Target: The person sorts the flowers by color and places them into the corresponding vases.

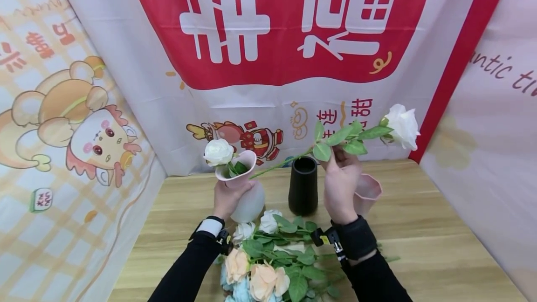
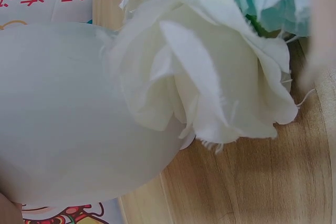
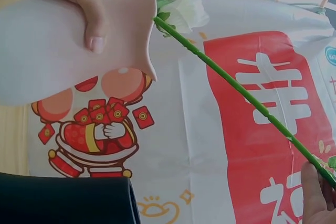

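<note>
Hands both raised above the wooden counter [image 1: 440,246], each occupied. Left hand [image 1: 226,197] grips the neck of a pink-rimmed pale vase [image 1: 241,185], held off the counter and tilted; the right wrist view shows its fingers [image 3: 92,19] curled round the neck just below the flared rim. One white rose [image 1: 218,152] already sits in the vase mouth, bloom leaning over the rim to the left.

Right hand [image 1: 340,190] holds a second long-stemmed white rose [image 1: 402,126] by the stem [image 3: 236,87], fingers pinching it just below the leaves. Stem runs diagonally: bloom up and to the right, cut end down and to the left, its tip right at the rim of the held vase. Cannot tell whether the tip is inside the mouth or just touching the edge.

Black cylindrical vase [image 1: 303,185] stands upright on the counter between the two hands. Another pink vase [image 1: 369,192] stands behind the right hand, partly hidden by it.

Bunch of loose artificial flowers [image 1: 268,264], white, peach and pale blue with green leaves, lies on the counter near the wrists. Left wrist view is filled by the pale vase body and a cream bloom [image 2: 210,66] close to the lens.
</note>
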The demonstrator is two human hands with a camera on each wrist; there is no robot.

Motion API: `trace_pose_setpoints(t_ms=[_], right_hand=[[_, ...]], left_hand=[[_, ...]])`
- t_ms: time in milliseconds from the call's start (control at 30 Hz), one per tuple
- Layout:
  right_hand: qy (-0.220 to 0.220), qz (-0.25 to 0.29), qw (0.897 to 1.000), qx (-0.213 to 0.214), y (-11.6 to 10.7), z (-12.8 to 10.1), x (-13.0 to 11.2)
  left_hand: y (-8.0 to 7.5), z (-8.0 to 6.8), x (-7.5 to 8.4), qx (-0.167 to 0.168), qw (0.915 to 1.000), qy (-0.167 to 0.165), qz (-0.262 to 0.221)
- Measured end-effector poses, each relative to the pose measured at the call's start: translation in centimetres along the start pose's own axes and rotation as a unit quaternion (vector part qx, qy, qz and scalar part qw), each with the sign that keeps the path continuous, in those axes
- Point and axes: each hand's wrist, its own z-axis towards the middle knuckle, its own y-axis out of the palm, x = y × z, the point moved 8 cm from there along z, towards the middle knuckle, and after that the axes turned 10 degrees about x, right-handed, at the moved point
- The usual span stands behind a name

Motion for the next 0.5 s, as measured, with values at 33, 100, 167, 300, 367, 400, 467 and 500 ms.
trace_pose_setpoints(t_ms=[33, 100, 167, 300, 367, 400, 467, 500], right_hand=[[0.003, 0.011, 1.0, 0.0, 0.01, 0.02, 0.1], [0.008, 0.026, 1.0, 0.003, -0.01, 0.06, 0.29], [0.009, 0.035, 0.999, 0.007, -0.01, 0.16, 0.38], [0.009, 0.044, 0.999, 0.026, -0.1, 0.37, 0.59], [0.006, 0.05, 0.998, 0.031, -0.02, 0.43, 0.68], [0.004, 0.052, 0.998, 0.032, 0.05, 0.45, 0.72], [0.001, 0.052, 0.998, 0.031, 0.2, 0.44, 0.83], [-0.001, 0.049, 0.998, 0.03, 0.29, 0.44, 0.92]], left_hand=[[-0.04, -0.03, -0.02, 0.001, 1.0, -0.001, 0.001], [-0.09, -0.1, -0.07, 0.001, 1.0, -0.002, 0.006], [-0.07, -0.08, -0.04, -0.002, 1.0, -0.002, 0.008], [-0.04, -0.08, 0.01, -0.006, 0.9999, -0.004, 0.009], [-0.05, -0.1, 0.1, -0.005, 0.9999, -0.004, 0.01], [-0.07, -0.11, 0.13, -0.005, 0.9999, -0.003, 0.012], [-0.11, -0.12, 0.11, -0.004, 0.9999, -0.005, 0.011], [-0.14, -0.13, 0.07, -0.003, 0.9999, -0.006, 0.013]])
